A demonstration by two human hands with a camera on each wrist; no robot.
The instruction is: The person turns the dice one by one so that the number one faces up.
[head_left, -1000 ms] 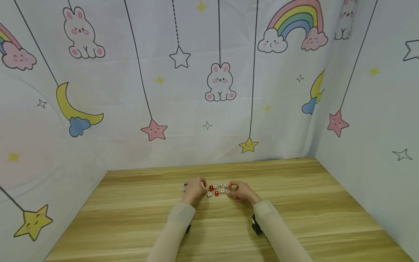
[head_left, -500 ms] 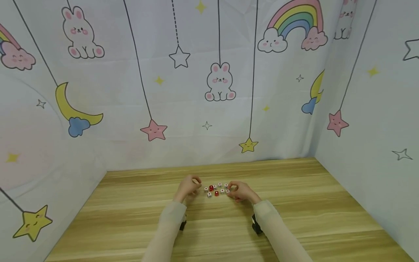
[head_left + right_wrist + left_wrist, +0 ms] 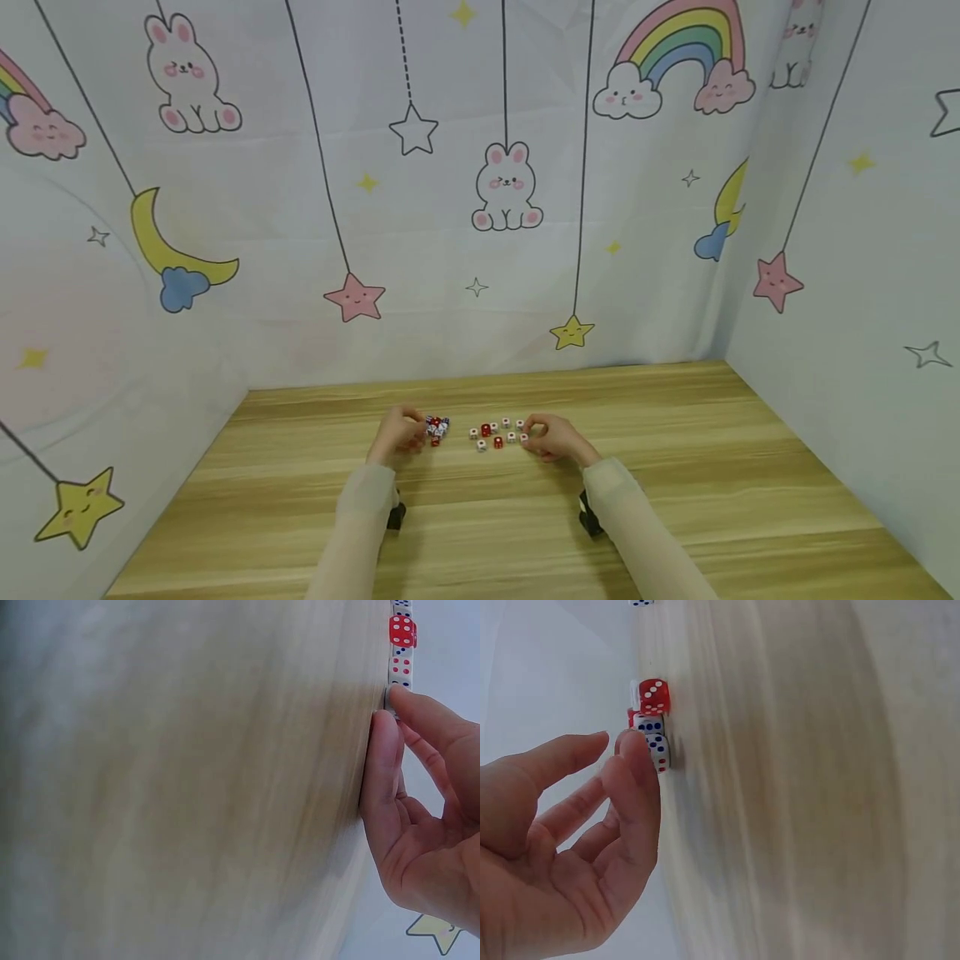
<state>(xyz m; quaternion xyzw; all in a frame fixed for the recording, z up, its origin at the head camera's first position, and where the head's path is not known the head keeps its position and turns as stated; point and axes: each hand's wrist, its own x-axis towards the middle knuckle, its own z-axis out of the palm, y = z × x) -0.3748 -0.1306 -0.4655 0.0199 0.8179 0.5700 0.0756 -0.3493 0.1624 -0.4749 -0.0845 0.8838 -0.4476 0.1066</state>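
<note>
My left hand (image 3: 400, 430) is at the left edge of a tight cluster of dice. In the left wrist view its thumb and fingers stand apart with nothing between them, the fingertips overlapping a white die (image 3: 659, 750). A red die (image 3: 655, 696) sits just beyond. My right hand (image 3: 557, 438) rests on the table at the right end of a second, looser group of dice. Thumb and index finger pinch a white die (image 3: 523, 438), partly hidden in the right wrist view. A red die (image 3: 403, 631) shows farther along that group.
The wood-grain table (image 3: 480, 533) carries both groups, with a gap between them. In the right group stand another red die (image 3: 498, 442) and a white die (image 3: 482, 446). A printed curtain (image 3: 420, 208) encloses the back and sides.
My left hand has moved left, away from the right group, to the far side of the left cluster, which now shows. My right hand has stayed in place.
</note>
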